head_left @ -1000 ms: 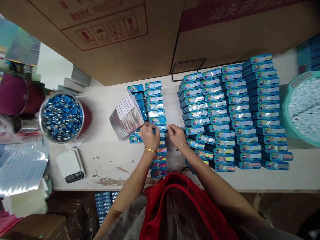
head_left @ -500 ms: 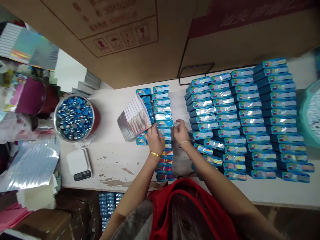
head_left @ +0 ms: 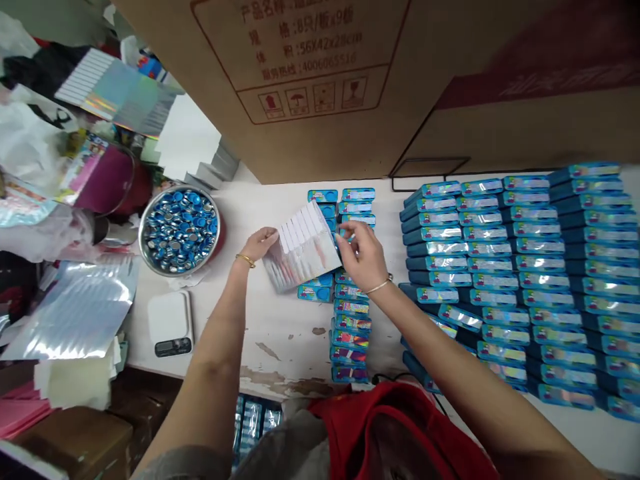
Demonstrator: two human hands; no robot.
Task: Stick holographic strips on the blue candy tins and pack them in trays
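Observation:
A silver sheet of sticker strips (head_left: 303, 250), white toward its far edge, lies tilted over a column of blue boxes (head_left: 315, 293). My left hand (head_left: 260, 244) is closed on the sheet's left edge, thumb on top. At the sheet's right edge is my right hand (head_left: 364, 255), its thumb and fingertips drawn together; whatever is between them is too small to make out. Under and beside that hand runs a second column of blue boxes (head_left: 351, 323) with shiny labels on top. The sheet and my right hand hide some of the boxes.
Several rows of labelled blue boxes (head_left: 493, 280) fill the right side. On the left are a metal bowl (head_left: 216, 248) of blue-and-silver round pieces and a white scale (head_left: 170, 320). Large cartons (head_left: 320, 150) wall off the back, with a black wire stand (head_left: 430, 175) before them.
My left hand has moved left from the boxes to the sheet's left edge. My right hand has come over the box column beside the sheet. The view has shifted.

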